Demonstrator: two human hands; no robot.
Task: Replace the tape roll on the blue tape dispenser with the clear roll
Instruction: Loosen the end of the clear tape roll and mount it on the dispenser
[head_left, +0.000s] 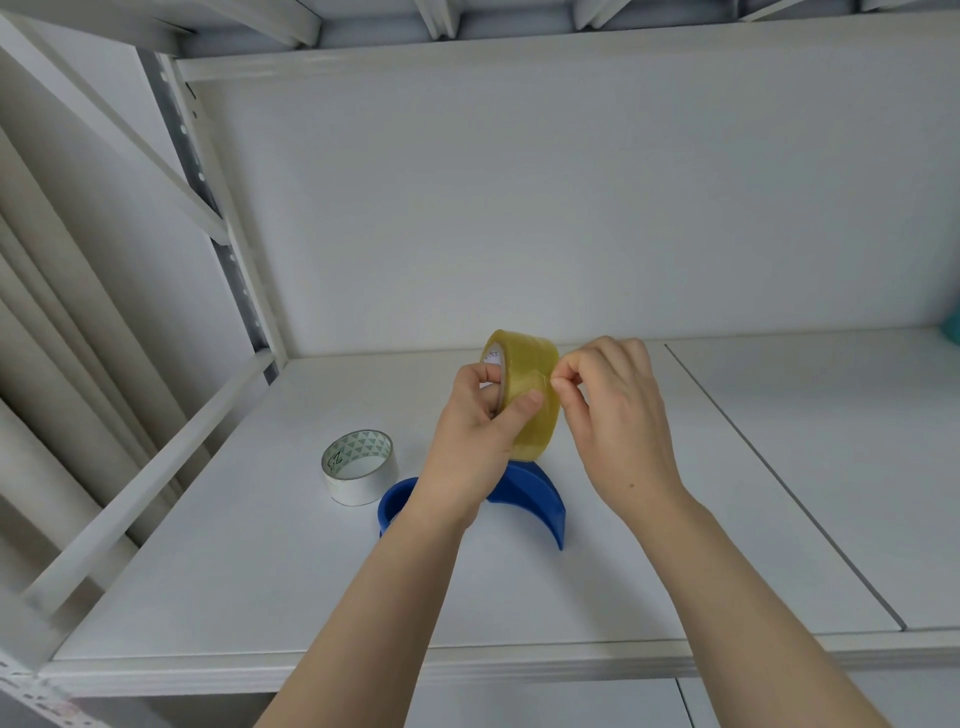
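The clear, yellowish tape roll (525, 364) is held upright above the shelf. My left hand (480, 441) grips it, with fingers through its core and the thumb on the outer face. My right hand (618, 415) pinches at the roll's outer surface with thumb and forefinger, at its right edge. Below the hands lies the blue tape dispenser (530, 499) on the white shelf (260, 571), partly hidden by my left wrist. A white roll with a green triangle pattern inside (359, 467) lies flat just left of the dispenser.
The shelf has a white back wall and a metal upright (228, 260) with a slanted brace on the left. A seam (779, 478) runs across the shelf board to the right. A teal object (953, 327) shows at the far right edge.
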